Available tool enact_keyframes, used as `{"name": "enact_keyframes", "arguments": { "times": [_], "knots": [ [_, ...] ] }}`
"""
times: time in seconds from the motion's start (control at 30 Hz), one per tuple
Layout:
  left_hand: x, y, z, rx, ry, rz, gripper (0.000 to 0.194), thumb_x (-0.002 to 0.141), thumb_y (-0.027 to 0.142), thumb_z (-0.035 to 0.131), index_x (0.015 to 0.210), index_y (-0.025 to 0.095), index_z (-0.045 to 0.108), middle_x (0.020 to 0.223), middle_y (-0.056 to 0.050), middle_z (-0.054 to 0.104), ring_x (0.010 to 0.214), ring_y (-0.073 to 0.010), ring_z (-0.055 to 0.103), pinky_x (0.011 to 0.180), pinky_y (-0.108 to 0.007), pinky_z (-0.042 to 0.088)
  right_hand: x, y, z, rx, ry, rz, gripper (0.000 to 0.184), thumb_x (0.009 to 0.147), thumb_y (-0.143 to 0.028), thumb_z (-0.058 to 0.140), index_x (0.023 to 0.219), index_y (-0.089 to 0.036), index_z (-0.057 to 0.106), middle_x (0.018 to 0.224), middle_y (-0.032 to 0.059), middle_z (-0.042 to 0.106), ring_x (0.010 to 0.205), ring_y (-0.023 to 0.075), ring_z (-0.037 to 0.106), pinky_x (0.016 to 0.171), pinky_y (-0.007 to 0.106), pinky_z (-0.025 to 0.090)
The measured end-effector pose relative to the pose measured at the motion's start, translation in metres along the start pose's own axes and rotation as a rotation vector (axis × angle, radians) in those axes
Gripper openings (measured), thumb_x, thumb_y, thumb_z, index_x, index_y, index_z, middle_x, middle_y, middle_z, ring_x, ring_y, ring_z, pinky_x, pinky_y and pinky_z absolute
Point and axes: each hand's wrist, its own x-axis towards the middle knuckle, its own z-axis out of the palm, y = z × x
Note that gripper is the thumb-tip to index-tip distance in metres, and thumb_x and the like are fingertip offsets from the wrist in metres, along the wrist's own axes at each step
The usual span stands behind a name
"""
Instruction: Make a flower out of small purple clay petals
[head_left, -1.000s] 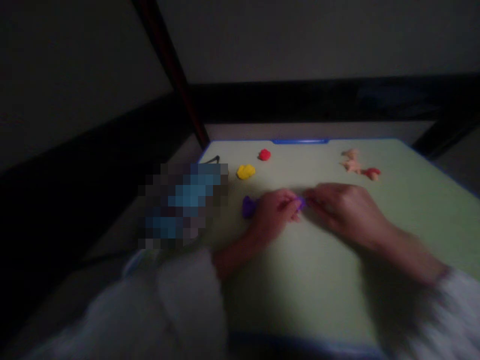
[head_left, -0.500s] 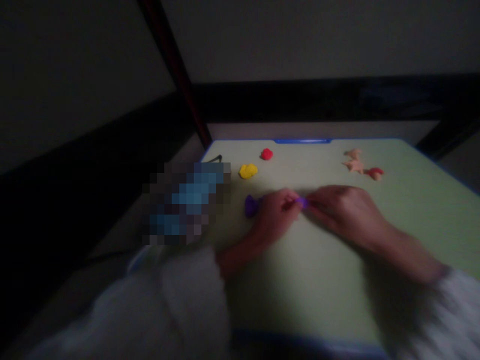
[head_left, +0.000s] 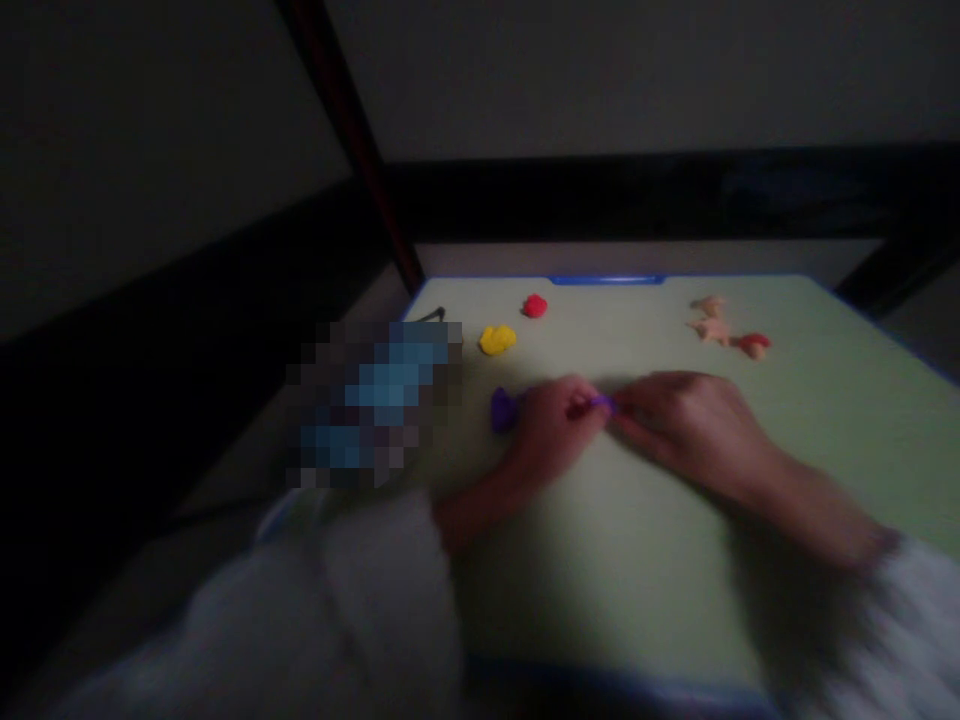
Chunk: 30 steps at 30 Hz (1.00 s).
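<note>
My left hand point(head_left: 559, 425) and my right hand point(head_left: 686, 425) meet over the middle of the pale table. Between their pinched fingertips is a small piece of purple modelling clay point(head_left: 602, 402), mostly covered by the fingers. Both hands are closed on it. Just left of my left hand lies a larger lump of purple clay point(head_left: 503, 410), partly hidden behind that hand. A yellow clay lump point(head_left: 497, 340) and a red clay lump point(head_left: 535, 306) rest farther back, apart from my hands.
Beige clay pieces point(head_left: 711, 330) lie at the back right, beside a red and beige piece point(head_left: 754, 345). The pale table point(head_left: 615, 570) has a blue edge and a blue strip point(head_left: 607, 280) at its far side. A blurred-out blue patch point(head_left: 390, 390) covers the left side.
Both hands stay in nearly the same place, the fingertips shifting only slightly on the small purple piece. The lumps on the table have not moved.
</note>
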Motion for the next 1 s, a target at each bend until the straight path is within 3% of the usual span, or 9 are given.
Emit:
{"name": "enact_keyframes", "arguments": {
  "times": [0.73,0.87,1.0],
  "knots": [
    [-0.0006,0.0005,0.0018,0.048,0.015,-0.013,0.006,0.069,0.011,0.054,0.065,0.016,0.055,0.054,0.003,0.055,0.051,-0.0099,0.051,0.048,-0.02,0.038,0.0014,-0.0035,-0.0013,-0.023,-0.104,-0.001,0.027,0.085,-0.028,0.045,0.082,-0.019,0.07,0.065,0.0064,0.067,0.057,0.0168,0.059,0.051,0.027,0.024],
    [-0.0011,0.0012,0.0014,0.028,0.003,-0.014,0.005,0.069,0.011,0.054,0.067,0.015,0.056,0.056,0.002,0.057,0.053,-0.0099,0.053,0.049,-0.02,0.04,0.0006,-0.0022,0.0001,0.017,-0.111,0.006,0.03,0.085,-0.029,0.044,0.072,-0.017,0.068,0.063,0.0068,0.065,0.057,0.0169,0.057,0.051,0.027,0.024],
    [-0.0013,0.0027,0.0009,-0.015,-0.004,-0.006,0.001,0.07,0.014,0.057,0.07,0.015,0.056,0.061,0.001,0.059,0.055,-0.0098,0.054,0.051,-0.02,0.041,0.0005,-0.0021,0.0013,0.167,-0.076,0.104,0.031,0.082,-0.03,0.047,0.059,-0.017,0.063,0.052,0.0029,0.059,0.047,0.0124,0.049,0.05,0.025,0.026]
  ]
}}
